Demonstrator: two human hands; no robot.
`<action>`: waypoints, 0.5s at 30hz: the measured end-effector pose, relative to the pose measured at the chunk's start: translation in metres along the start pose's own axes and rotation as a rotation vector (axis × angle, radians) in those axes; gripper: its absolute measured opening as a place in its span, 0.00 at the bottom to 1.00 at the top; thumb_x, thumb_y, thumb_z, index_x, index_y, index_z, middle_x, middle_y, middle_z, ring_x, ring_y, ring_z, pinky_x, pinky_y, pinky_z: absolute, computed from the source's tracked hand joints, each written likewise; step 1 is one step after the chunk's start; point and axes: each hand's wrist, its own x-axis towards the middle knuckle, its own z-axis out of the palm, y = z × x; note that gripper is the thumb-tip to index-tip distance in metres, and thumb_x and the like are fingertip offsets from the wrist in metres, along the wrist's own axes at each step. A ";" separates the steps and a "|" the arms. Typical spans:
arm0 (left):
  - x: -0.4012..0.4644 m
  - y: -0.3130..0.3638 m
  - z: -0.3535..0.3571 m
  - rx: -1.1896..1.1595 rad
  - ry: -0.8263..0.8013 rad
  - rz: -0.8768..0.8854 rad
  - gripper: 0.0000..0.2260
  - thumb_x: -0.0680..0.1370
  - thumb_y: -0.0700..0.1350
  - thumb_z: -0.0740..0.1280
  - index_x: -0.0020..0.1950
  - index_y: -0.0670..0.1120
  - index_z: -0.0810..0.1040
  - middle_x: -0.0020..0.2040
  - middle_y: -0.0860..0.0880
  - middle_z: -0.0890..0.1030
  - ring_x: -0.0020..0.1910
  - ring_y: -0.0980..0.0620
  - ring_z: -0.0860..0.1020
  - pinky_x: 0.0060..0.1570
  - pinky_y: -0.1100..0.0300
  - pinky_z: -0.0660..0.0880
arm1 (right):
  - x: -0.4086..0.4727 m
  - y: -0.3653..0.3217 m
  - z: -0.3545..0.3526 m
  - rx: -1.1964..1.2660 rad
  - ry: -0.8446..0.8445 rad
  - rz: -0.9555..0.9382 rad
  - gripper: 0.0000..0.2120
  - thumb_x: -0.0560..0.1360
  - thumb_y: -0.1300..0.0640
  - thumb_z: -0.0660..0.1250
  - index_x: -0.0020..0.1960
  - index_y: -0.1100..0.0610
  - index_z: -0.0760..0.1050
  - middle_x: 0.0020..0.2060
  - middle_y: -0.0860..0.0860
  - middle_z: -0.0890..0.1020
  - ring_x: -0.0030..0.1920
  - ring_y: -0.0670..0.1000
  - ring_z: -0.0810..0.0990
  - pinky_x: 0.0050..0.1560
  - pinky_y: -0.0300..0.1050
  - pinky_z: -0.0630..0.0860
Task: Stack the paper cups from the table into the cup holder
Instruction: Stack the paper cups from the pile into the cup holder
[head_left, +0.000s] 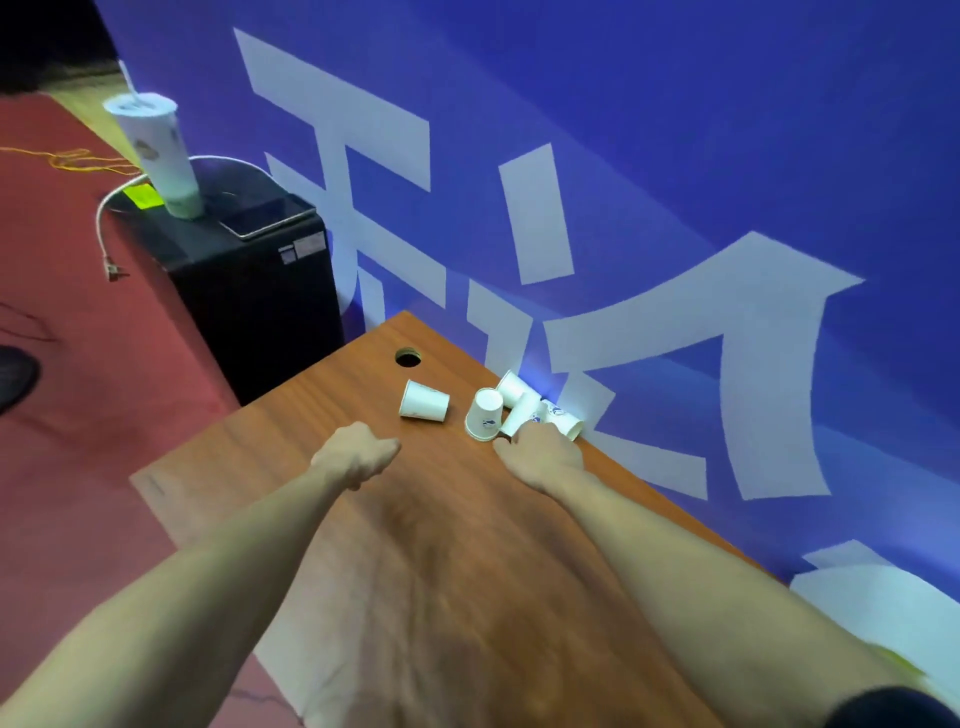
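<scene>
Both arms extend over the table (322, 519). Left hand (358, 453) fisted, empty. Right hand (543, 451) touches the tipped cup (522, 413); grip indeterminate.

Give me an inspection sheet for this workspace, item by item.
Surface: wooden table with a cable hole.
Job's things: one paper cup lying alone; upside-down cup beside a cluster of tipped cups; cup holder not seen.
Clutter: nothing seen on the table.
Grippers: left hand curled, holding nothing; right hand at the cluster, grip unclear.
Cables: white cable; orange cord.
Surroundings: blue wall; black cabinet bearing a drink cup.
</scene>
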 end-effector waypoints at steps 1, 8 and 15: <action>0.014 -0.002 -0.002 -0.011 0.000 -0.014 0.17 0.75 0.51 0.63 0.36 0.39 0.79 0.31 0.44 0.78 0.24 0.46 0.72 0.29 0.63 0.70 | 0.013 -0.006 0.001 -0.034 0.002 -0.024 0.18 0.78 0.48 0.56 0.59 0.56 0.77 0.57 0.55 0.79 0.59 0.57 0.76 0.55 0.48 0.73; 0.113 -0.020 0.004 -0.106 -0.043 -0.111 0.17 0.74 0.51 0.63 0.35 0.39 0.80 0.30 0.44 0.79 0.23 0.46 0.73 0.29 0.62 0.70 | 0.094 -0.031 0.011 -0.322 0.012 -0.169 0.12 0.81 0.56 0.58 0.61 0.58 0.74 0.58 0.57 0.77 0.60 0.58 0.75 0.48 0.45 0.64; 0.199 -0.032 0.033 -0.362 -0.053 -0.252 0.15 0.76 0.49 0.61 0.36 0.39 0.76 0.26 0.44 0.74 0.21 0.48 0.69 0.22 0.66 0.64 | 0.182 -0.042 0.065 -0.642 -0.007 -0.391 0.15 0.75 0.60 0.63 0.61 0.55 0.73 0.58 0.54 0.73 0.60 0.57 0.68 0.54 0.48 0.65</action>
